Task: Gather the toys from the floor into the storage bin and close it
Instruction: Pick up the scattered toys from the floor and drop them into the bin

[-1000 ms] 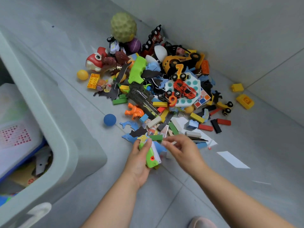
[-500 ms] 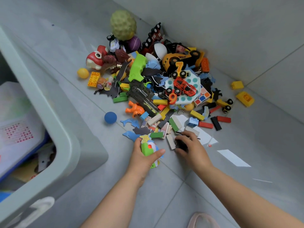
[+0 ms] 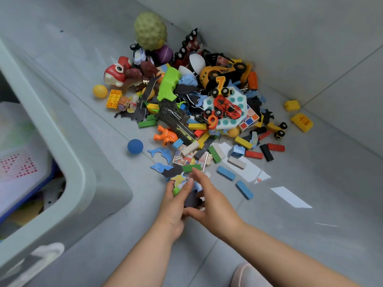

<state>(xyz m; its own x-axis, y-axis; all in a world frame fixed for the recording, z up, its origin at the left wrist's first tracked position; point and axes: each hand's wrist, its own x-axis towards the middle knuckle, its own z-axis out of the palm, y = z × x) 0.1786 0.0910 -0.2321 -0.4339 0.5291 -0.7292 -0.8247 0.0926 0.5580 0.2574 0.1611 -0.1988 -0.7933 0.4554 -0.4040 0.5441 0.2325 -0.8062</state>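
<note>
A heap of toys (image 3: 196, 112) lies on the grey floor against the wall: cars, blocks, foam shapes, a green and black toy gun (image 3: 169, 94). The pale green storage bin (image 3: 83, 172) stands open at the left with books and papers inside. My left hand (image 3: 173, 206) grips a bundle of small toys (image 3: 179, 183), green, yellow and blue, at the near edge of the heap. My right hand (image 3: 211, 201) is pressed up beside it and pinches a black flat piece (image 3: 192, 200) between thumb and fingers.
A blue ball (image 3: 135, 146) lies apart, between heap and bin. Two blue blocks (image 3: 226, 173) and white paper strips (image 3: 290, 196) are scattered to the right. Yellow bricks (image 3: 301, 122) sit by the wall. A white latch (image 3: 41, 255) shows on the bin's near end.
My right hand picked a black piece from the heap's edge and brought it left against my left hand. My left hand stayed put, still holding its toys.
</note>
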